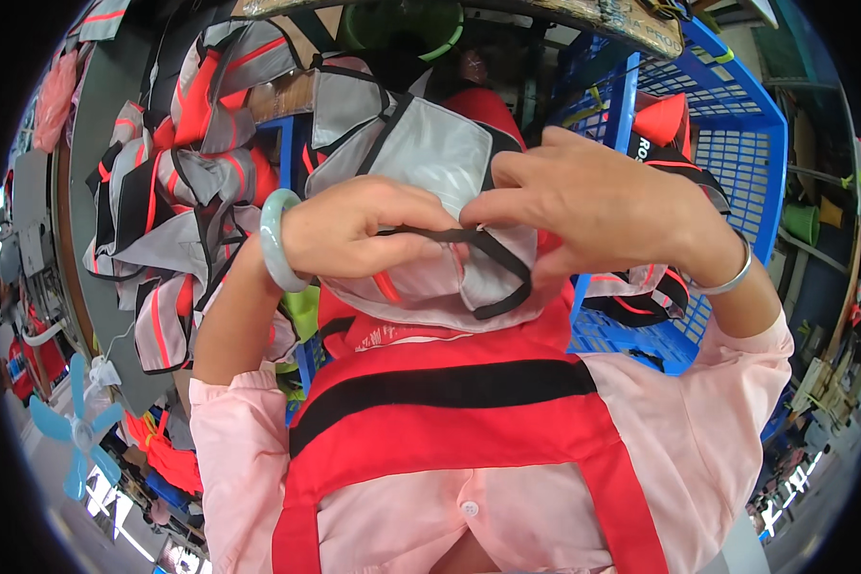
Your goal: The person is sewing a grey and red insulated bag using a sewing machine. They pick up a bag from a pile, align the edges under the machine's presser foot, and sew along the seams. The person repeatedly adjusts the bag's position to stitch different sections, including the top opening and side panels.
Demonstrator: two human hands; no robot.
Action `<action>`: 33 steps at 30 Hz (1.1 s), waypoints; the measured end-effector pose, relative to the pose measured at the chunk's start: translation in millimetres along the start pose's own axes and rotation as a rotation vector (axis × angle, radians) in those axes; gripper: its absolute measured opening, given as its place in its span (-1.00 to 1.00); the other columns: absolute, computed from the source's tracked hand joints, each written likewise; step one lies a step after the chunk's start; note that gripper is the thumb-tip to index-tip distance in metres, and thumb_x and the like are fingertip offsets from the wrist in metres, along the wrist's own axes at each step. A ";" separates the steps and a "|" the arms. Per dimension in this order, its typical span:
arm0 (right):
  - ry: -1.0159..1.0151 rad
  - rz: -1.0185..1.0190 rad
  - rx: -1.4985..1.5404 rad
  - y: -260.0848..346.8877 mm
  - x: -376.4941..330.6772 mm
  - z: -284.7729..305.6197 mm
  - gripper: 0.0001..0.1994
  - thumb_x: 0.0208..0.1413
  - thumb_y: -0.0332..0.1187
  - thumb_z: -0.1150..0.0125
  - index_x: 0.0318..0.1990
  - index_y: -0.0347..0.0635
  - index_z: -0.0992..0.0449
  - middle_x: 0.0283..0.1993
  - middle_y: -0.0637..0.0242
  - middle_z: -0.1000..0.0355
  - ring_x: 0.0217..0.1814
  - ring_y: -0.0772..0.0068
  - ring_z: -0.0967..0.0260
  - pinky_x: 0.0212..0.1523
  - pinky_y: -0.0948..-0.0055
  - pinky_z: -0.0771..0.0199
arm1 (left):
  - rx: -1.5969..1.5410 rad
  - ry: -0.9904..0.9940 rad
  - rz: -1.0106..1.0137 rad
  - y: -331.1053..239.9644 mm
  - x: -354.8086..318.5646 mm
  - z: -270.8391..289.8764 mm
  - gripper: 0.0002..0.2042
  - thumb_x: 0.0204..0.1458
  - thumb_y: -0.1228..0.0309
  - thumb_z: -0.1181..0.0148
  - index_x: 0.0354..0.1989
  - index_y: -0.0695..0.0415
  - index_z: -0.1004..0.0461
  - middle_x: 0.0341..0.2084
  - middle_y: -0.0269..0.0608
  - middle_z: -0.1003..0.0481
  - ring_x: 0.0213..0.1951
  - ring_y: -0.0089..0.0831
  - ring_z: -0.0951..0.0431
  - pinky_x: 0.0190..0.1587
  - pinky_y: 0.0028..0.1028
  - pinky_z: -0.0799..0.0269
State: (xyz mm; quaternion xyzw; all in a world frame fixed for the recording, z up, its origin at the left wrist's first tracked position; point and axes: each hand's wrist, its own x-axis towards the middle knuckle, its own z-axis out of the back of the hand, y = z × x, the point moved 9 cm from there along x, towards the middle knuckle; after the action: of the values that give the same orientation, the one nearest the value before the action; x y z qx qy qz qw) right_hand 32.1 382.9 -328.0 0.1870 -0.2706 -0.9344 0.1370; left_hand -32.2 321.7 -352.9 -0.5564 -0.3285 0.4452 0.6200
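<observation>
A sewn grey fabric piece with black edge binding and red-orange stripes lies bunched over my lap, against my red apron. My left hand, below a pale green bangle, pinches the black binding between thumb and fingers. On the other side my right hand, with a silver bangle at the wrist, grips the same piece by its edge with bent fingers. The two hands are close together, almost meeting at the binding. The right fingertips are partly hidden behind the hand and the fabric.
Similar grey, red and black pieces are heaped at my left. A blue plastic basket with more pieces stands at my right. Ahead are a green round tub and a board edge. A blue fan is at far left.
</observation>
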 end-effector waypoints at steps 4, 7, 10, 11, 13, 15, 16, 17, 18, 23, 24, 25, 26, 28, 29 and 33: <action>-0.367 0.118 -0.150 11.0 12.7 9.0 -0.63 -0.42 -0.16 -0.41 -0.41 -0.07 -0.44 -0.31 0.31 -0.36 -0.27 0.29 -0.36 -0.22 0.33 -0.28 | 0.023 -0.054 0.051 1.4 -12.7 8.1 -0.83 0.05 0.50 -0.06 -0.22 0.30 -0.50 -0.40 -0.04 -0.49 -0.35 -0.22 -0.48 -0.26 -0.39 -0.36; -0.631 0.189 -0.157 14.4 17.0 15.0 -0.61 -0.49 -0.13 -0.44 -0.48 -0.06 -0.41 -0.42 0.36 -0.35 -0.31 0.29 -0.34 -0.26 0.34 -0.27 | 0.107 -0.085 0.085 2.7 -17.3 10.3 -0.81 0.01 0.44 -0.06 -0.26 0.27 -0.49 -0.41 0.01 -0.49 -0.36 -0.12 -0.48 -0.27 -0.32 -0.38; -0.648 0.123 -0.060 -5.2 25.8 0.4 -0.61 -0.50 -0.12 -0.44 -0.52 -0.05 -0.38 -0.50 0.37 -0.34 -0.34 0.28 -0.33 -0.31 0.34 -0.27 | 0.186 -0.073 0.153 7.7 -22.4 13.2 -0.81 0.06 0.42 -0.11 -0.23 0.28 -0.46 -0.45 -0.06 -0.45 -0.40 -0.18 -0.43 -0.31 -0.36 -0.33; -0.689 0.059 -0.100 -11.2 26.6 2.0 -0.62 -0.46 -0.12 -0.43 -0.54 -0.06 -0.35 -0.55 0.38 -0.32 -0.39 0.29 -0.33 -0.31 0.32 -0.28 | 0.250 -0.117 0.136 6.0 -23.3 15.9 -0.80 0.06 0.41 -0.11 -0.21 0.28 -0.46 -0.45 -0.06 -0.44 -0.41 -0.20 -0.43 -0.33 -0.36 -0.33; -0.806 -0.038 -0.246 -23.3 28.6 13.3 -0.67 -0.39 -0.23 -0.38 -0.48 -0.07 -0.34 -0.58 0.35 -0.32 -0.51 0.26 -0.34 -0.42 0.32 -0.30 | 0.379 -0.203 0.097 4.6 -21.8 16.4 -0.78 0.06 0.41 -0.12 -0.17 0.27 -0.44 -0.46 -0.05 -0.43 -0.43 -0.22 -0.42 -0.35 -0.37 -0.32; -1.005 -0.140 -0.251 -42.9 28.9 24.7 -0.64 -0.40 -0.35 -0.34 -0.34 -0.08 -0.37 -0.54 0.30 -0.40 -0.55 0.19 -0.39 -0.53 0.32 -0.33 | 0.327 -0.370 0.190 9.4 -16.6 18.4 -0.74 0.06 0.33 -0.11 -0.17 0.26 -0.42 -0.44 0.02 -0.46 -0.37 -0.07 -0.46 -0.31 -0.29 -0.35; -1.059 -0.192 -0.202 -47.1 28.4 30.0 -0.62 -0.40 -0.35 -0.34 -0.31 -0.08 -0.38 -0.51 0.29 -0.42 -0.53 0.18 -0.41 -0.52 0.31 -0.35 | 0.301 -0.457 0.233 14.0 -16.2 22.3 -0.72 0.06 0.30 -0.11 -0.16 0.25 -0.41 -0.42 0.06 -0.47 -0.34 0.00 -0.48 -0.29 -0.25 -0.37; -1.113 -0.244 -0.152 -48.4 25.4 34.5 -0.60 -0.40 -0.36 -0.34 -0.27 -0.08 -0.39 -0.48 0.28 -0.44 -0.51 0.17 -0.42 -0.51 0.30 -0.37 | 0.270 -0.503 0.236 17.8 -15.6 26.1 -0.69 0.05 0.26 -0.14 -0.14 0.24 -0.41 -0.40 0.07 -0.48 -0.32 0.00 -0.49 -0.28 -0.23 -0.38; -1.167 -0.293 -0.101 -50.1 20.9 37.4 -0.57 -0.40 -0.36 -0.34 -0.23 -0.08 -0.41 -0.45 0.27 -0.46 -0.50 0.16 -0.43 -0.50 0.30 -0.39 | 0.306 -0.578 0.181 13.9 -14.6 31.9 -0.69 0.05 0.29 -0.15 -0.12 0.24 -0.40 -0.40 0.04 -0.48 -0.35 -0.08 -0.50 -0.31 -0.27 -0.36; -1.138 -0.309 0.048 -41.3 22.8 16.1 -0.56 -0.22 -0.40 -0.25 -0.06 -0.06 -0.39 -0.33 0.23 -0.38 -0.43 0.05 -0.41 -0.44 0.21 -0.42 | 0.542 -0.700 0.151 -13.3 -5.5 43.2 -0.76 -0.01 0.35 -0.23 -0.24 0.26 -0.47 -0.46 -0.03 -0.48 -0.43 -0.11 -0.50 -0.37 -0.34 -0.38; -1.033 -0.297 0.129 -39.5 23.7 15.9 -0.56 -0.19 -0.40 -0.24 -0.04 -0.07 -0.38 -0.29 0.20 -0.37 -0.39 0.04 -0.41 -0.40 0.21 -0.43 | 0.583 -0.671 0.184 -12.0 -3.1 43.1 -0.77 -0.02 0.36 -0.23 -0.28 0.26 -0.48 -0.47 -0.03 -0.47 -0.44 -0.09 -0.49 -0.38 -0.34 -0.38; -0.928 -0.283 0.211 -36.4 21.3 16.1 -0.55 -0.17 -0.40 -0.23 -0.02 -0.09 -0.38 -0.26 0.17 -0.36 -0.34 0.03 -0.41 -0.37 0.20 -0.44 | 0.527 -0.693 0.136 -12.1 -2.4 40.9 -0.81 -0.04 0.36 -0.23 -0.38 0.25 -0.49 -0.51 -0.03 -0.45 -0.46 -0.07 -0.48 -0.39 -0.34 -0.38; -0.816 -0.263 0.291 -34.4 18.1 16.9 -0.55 -0.14 -0.40 -0.22 0.00 -0.10 -0.37 -0.23 0.14 -0.35 -0.30 0.02 -0.41 -0.33 0.19 -0.44 | 0.504 -0.659 0.095 -11.0 -2.7 35.0 -0.82 -0.03 0.37 -0.22 -0.37 0.24 -0.49 -0.50 -0.04 -0.45 -0.45 -0.08 -0.48 -0.40 -0.33 -0.38; -0.497 -0.015 0.424 -19.6 8.5 16.4 -0.54 -0.06 -0.34 -0.23 0.07 -0.16 -0.39 -0.13 0.12 -0.38 -0.19 0.07 -0.44 -0.18 0.30 -0.47 | 0.455 -0.597 0.014 -13.9 -5.9 19.1 -0.84 -0.03 0.38 -0.21 -0.35 0.23 -0.49 -0.47 -0.06 -0.46 -0.45 -0.10 -0.48 -0.41 -0.31 -0.37; -0.400 0.051 0.511 -26.7 5.2 17.7 -0.61 -0.01 -0.31 -0.22 0.01 -0.20 -0.44 -0.15 0.13 -0.41 -0.18 0.14 -0.45 -0.16 0.33 -0.46 | 0.440 -0.540 -0.047 -18.0 -6.0 5.9 -0.87 -0.04 0.40 -0.20 -0.38 0.20 -0.48 -0.46 -0.08 -0.43 -0.44 -0.11 -0.45 -0.40 -0.29 -0.36; -0.393 0.204 0.623 -26.0 22.6 42.6 -0.72 0.20 -0.28 -0.01 -0.17 -0.31 -0.53 -0.10 0.12 -0.46 -0.02 0.19 -0.41 0.01 0.35 -0.38 | 0.515 -0.302 -0.215 -49.9 -1.4 -30.7 -0.87 -0.07 0.40 -0.22 -0.49 0.14 -0.40 -0.47 -0.10 -0.30 -0.40 -0.12 -0.35 -0.32 -0.27 -0.28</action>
State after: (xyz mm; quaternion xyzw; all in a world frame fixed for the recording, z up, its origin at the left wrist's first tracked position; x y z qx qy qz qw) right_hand -10.2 415.3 -315.3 0.0091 -0.5799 -0.8070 0.1112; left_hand 4.3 309.0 -308.8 -0.2706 -0.3503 0.5231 0.7283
